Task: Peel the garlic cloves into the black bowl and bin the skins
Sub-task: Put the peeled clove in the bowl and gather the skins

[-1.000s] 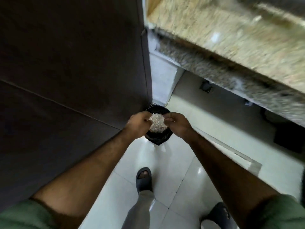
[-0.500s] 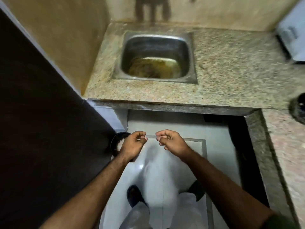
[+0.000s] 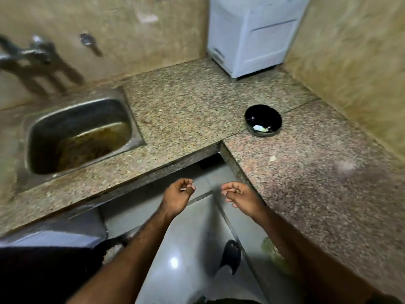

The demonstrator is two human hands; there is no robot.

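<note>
Hands moved off bin; left hand (image 3: pixel 177 198) & right hand (image 3: pixel 241 195) grips loosely curled, empty; 1 black bowl (image 3: pixel 263 120).

- Left hand (image 3: pixel 178 198) and right hand (image 3: pixel 240 195) hover loosely curled, holding nothing, near the desk (image 3: pixel 192 106) edge.
- Black bowl (image 3: pixel 263 120) sits far right; sink (image 3: pixel 76 134) left.

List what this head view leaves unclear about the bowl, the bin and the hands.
- Black bowl: pale bits inside, too small to count or confirm as peeled cloves.
- Bin: mostly hidden behind the left forearm and in dark shadow; contents blurred.
- Left hand, right hand: fingers curled loosely; apparently empty, though tiny skin scraps would not show.
- Tap: motion-blurred.
</note>
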